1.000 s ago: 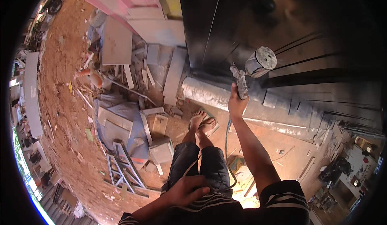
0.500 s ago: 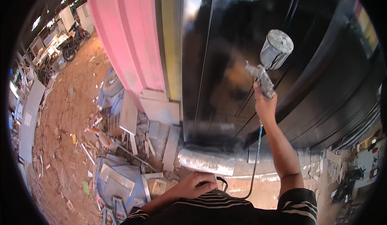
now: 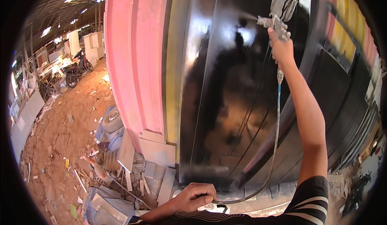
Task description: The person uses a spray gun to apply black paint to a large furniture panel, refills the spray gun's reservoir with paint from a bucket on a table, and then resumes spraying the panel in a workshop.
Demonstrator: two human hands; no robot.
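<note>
High at the right of centre, my right hand is wrapped round the handle of a spray gun. A paint-smeared metal cup sits on top of the gun, and a fine mist leaves its nozzle toward the left. Facing it is a glossy black panel, which mirrors a dark figure. An air hose hangs from the gun's handle and curves down to my left hand. That hand is closed low in front of my body, its fingers curled where the hose meets it.
Left of the black panel stand a yellow strip and a pink corrugated wall. Boards, scraps and a tyre litter the dirt ground. A motorcycle is parked farther back. A dark slanting bar crosses the right side.
My right hand has raised the spray gun up along the black panel, and mist now shows at the nozzle. The hose is drawn up with it. The view has tilted upward.
</note>
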